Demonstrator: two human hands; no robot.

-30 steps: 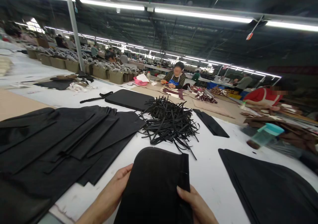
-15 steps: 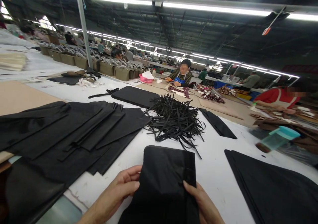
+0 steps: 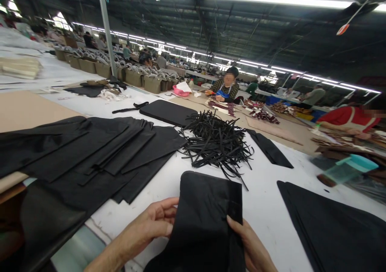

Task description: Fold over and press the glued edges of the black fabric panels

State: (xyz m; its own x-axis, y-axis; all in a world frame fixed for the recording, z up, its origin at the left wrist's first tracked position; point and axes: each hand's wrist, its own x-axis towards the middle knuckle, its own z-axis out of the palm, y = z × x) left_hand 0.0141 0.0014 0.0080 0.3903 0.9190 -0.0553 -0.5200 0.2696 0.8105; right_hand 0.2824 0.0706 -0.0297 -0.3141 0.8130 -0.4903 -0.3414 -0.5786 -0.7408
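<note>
A black sheet (image 3: 208,215), smooth and leather-like with a rounded top left corner, is held up in front of me over the white table. My right hand (image 3: 249,238) grips its right edge, thumb on the front and fingers behind. At the left edge, my left hand (image 3: 158,219) is closed on the sheet, its thumb at the border and its fingertips partly hidden behind. Just beyond lies a tangled heap of thin black strips (image 3: 217,143). Overlapping black sheets (image 3: 99,151) spread to the left, and another stack of black sheets (image 3: 334,223) lies on the right.
A black padded panel (image 3: 169,112) and narrow black pieces (image 3: 269,147) lie beside the heap. A teal-lidded container (image 3: 346,170) stands at the right. Across the table (image 3: 265,199), a person in a blue apron (image 3: 224,89) works; another in red (image 3: 350,119) is farther right.
The view has shifted slightly, so the surroundings appear farther right. Both hands keep hold of the black sheet, whose left side now curves a little more.
</note>
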